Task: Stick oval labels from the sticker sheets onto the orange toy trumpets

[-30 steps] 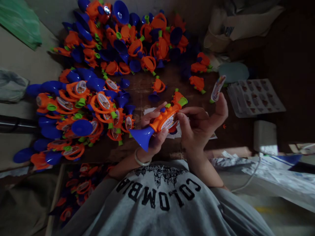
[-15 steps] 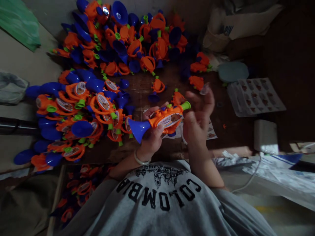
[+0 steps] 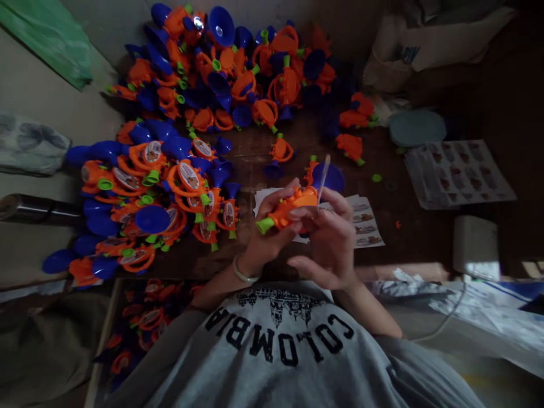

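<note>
An orange toy trumpet (image 3: 293, 208) with a green mouthpiece rests in the fingers of my left hand (image 3: 266, 246), closed around it. Its mouthpiece points left toward me, and a plain orange face is turned up. A blue bell (image 3: 330, 178) shows behind it, apparently its own. My right hand (image 3: 334, 246) is at the trumpet's right side, a thin clear sticker (image 3: 324, 177) standing edge-on at its fingertips. Thumb and fingers are apart below that. Under the hands lie sticker sheets (image 3: 369, 225), partly covered.
Trumpets with labels (image 3: 187, 174) are heaped at left, and others (image 3: 242, 85) at the back. More sticker sheets (image 3: 461, 170), a pale blue lid-like disc (image 3: 416, 127) and a white box (image 3: 476, 246) lie at right. A dark cylinder (image 3: 42, 209) sits far left; a box of trumpets (image 3: 144, 317) is below.
The trumpet has been turned end for end in my left hand, so its labelled face no longer shows. My right hand has come in to the trumpet with the sticker. The view has shifted slightly.
</note>
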{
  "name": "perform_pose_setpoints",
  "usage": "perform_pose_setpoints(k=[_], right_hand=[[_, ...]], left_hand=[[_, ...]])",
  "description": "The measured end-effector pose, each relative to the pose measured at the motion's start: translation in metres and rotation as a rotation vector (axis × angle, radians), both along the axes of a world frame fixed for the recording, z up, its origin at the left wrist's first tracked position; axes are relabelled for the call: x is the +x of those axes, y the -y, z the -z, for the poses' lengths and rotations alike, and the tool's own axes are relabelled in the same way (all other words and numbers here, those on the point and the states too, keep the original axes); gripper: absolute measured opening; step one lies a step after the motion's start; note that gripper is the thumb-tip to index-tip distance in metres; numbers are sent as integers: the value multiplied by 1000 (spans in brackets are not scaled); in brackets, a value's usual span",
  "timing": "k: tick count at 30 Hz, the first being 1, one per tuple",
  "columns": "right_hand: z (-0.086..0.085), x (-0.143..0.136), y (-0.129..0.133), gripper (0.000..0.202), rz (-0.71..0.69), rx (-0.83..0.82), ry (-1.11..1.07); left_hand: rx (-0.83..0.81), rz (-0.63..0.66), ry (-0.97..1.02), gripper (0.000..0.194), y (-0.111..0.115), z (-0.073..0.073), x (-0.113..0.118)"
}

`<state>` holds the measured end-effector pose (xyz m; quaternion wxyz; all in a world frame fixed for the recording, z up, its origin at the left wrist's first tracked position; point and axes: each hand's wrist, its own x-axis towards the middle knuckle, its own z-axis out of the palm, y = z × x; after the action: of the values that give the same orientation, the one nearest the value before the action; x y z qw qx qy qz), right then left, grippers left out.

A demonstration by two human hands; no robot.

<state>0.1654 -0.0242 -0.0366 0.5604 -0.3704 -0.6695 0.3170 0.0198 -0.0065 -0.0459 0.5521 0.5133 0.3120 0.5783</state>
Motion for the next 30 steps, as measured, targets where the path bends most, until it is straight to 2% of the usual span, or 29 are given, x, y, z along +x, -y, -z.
perform_pose_setpoints(k=[2,4,6,9,13,21,30], right_hand=[[-8,4,-3,43,19,-9,-188],[-14,8,-11,23,93,-67,-354],[-16,9,-17,15,172,-132,-438],[-14,5,-22,19,222,-215,-469],[-8,-3,-22,22,235,-248,-495],[-8,-7,-23,17,236,-188,-456],[-5,-9,-21,17,261,-202,-380]], left_hand=[[-69,15,114,51,-1,0,0],[-117,27,194,56,-2,-1,0],[-142,26,227,62,-3,-2,1],[-119,30,237,65,-2,-3,2],[-23,62,196,57,1,-3,-1],[95,87,148,52,1,-6,-2],[100,50,134,43,0,-5,-1]])
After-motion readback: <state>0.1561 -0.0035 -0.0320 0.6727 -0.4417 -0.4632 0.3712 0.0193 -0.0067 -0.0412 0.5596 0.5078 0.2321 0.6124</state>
